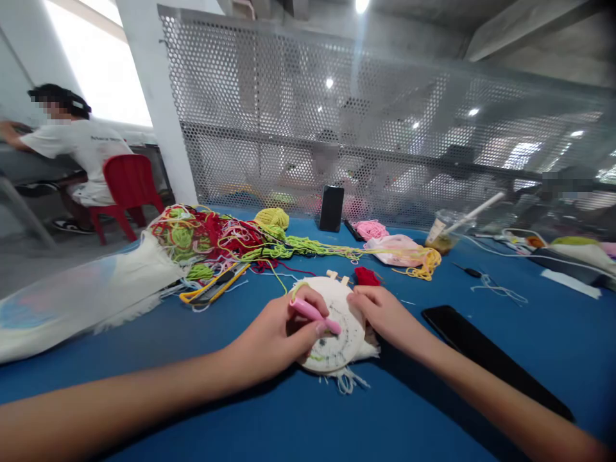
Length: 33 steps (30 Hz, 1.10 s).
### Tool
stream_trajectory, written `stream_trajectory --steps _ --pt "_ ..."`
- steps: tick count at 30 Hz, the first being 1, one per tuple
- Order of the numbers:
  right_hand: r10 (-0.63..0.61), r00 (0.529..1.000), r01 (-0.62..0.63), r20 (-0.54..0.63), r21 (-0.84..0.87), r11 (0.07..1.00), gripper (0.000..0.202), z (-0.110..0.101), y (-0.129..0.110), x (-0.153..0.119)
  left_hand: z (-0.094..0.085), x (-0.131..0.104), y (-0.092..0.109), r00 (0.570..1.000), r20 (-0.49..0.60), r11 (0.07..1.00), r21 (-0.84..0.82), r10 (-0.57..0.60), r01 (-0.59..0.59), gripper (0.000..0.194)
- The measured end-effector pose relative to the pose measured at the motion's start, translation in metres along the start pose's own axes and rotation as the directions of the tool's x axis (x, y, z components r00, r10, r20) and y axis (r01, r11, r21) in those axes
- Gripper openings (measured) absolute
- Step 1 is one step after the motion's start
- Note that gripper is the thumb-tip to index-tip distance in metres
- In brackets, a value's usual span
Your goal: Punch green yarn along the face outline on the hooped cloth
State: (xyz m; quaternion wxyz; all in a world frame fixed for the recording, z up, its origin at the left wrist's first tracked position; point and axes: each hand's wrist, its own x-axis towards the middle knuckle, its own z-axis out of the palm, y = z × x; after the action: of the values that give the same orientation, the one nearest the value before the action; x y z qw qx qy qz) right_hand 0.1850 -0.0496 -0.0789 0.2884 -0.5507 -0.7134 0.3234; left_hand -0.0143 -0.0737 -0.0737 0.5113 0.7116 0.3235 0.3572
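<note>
My left hand [289, 330] is closed round a pink punch needle pen [310, 312], its tip at the cloth. Green yarn runs from the pen's upper end toward the tangled yarn. The round embroidery hoop [337, 356] holds white cloth with dark drawn marks and a short line of green stitches at its lower left. On the hoop's right rim my right hand [380, 311] is closed, with its other fingers hidden beneath. White threads fray out below the hoop. Just behind the right hand lies a red yarn bundle [367, 276].
Tangled yarn [206, 237], a yellow cutter [216, 285] and white fabric [86, 298] are at left. A phone [332, 208] stands behind; a drink cup [445, 232] and black slab [491, 356] are right. A person [79, 141] sits far left.
</note>
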Motion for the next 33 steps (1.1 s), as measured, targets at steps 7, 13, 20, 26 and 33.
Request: stream_trajectory --steps 7,13,20,26,33 --pt "-0.087 0.992 0.081 -0.091 -0.072 0.994 0.036 0.011 0.010 -0.004 0.000 0.004 -0.010 0.996 0.008 0.990 -0.104 -0.089 0.090 0.018" --pt "-0.081 0.989 0.070 -0.122 -0.095 0.993 0.036 0.012 0.017 -0.005 -0.004 0.001 -0.011 0.990 -0.113 0.984 -0.167 -0.082 0.063 0.018" --pt "-0.060 0.989 0.046 -0.133 -0.113 0.993 0.035 0.011 0.015 -0.005 -0.006 0.000 -0.009 0.983 -0.177 0.980 -0.200 -0.052 0.016 0.014" --pt "-0.031 0.992 0.019 -0.121 -0.102 0.995 0.036 0.010 0.016 -0.007 -0.006 -0.001 -0.014 0.981 -0.187 0.981 -0.195 -0.056 0.018 0.013" --pt "-0.012 0.992 -0.003 -0.129 -0.113 0.994 0.036 0.010 0.018 -0.008 -0.006 -0.003 -0.017 0.982 -0.183 0.982 -0.187 -0.037 0.002 0.012"
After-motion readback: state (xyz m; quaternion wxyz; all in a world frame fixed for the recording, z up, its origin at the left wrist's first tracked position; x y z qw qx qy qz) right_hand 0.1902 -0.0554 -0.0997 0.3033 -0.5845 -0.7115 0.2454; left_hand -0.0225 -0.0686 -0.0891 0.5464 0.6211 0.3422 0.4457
